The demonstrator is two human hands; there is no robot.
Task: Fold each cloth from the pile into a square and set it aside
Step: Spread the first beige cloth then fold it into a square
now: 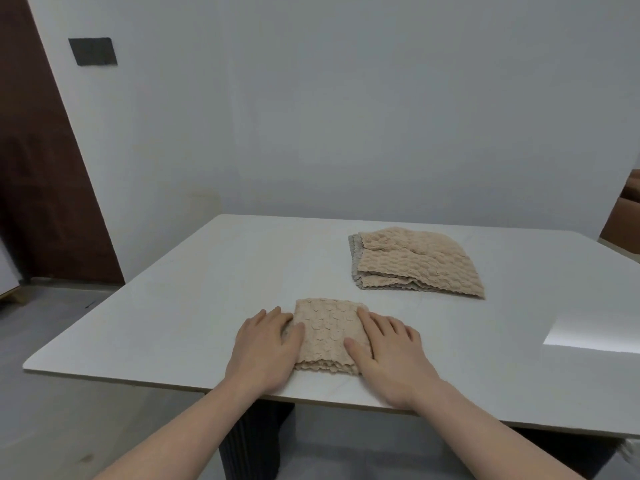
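- folded beige waffle-textured cloth (327, 336) lies flat near the white table's (173, 306) near edge; long axis runs near-to-far
- left hand (266, 344) and right hand (388, 348) press its sides, fingers straight
- beige cloth pile (415, 263) far right

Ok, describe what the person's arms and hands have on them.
Nothing worn shows. The left hand and right hand are bare, with no gloves, rings or watch in view, and both forearms are uncovered up to the frame's edge, with no sleeves visible.

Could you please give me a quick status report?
Left hand and right hand open, flat on folded cloth. Pile waits far right. Nothing obstructing.
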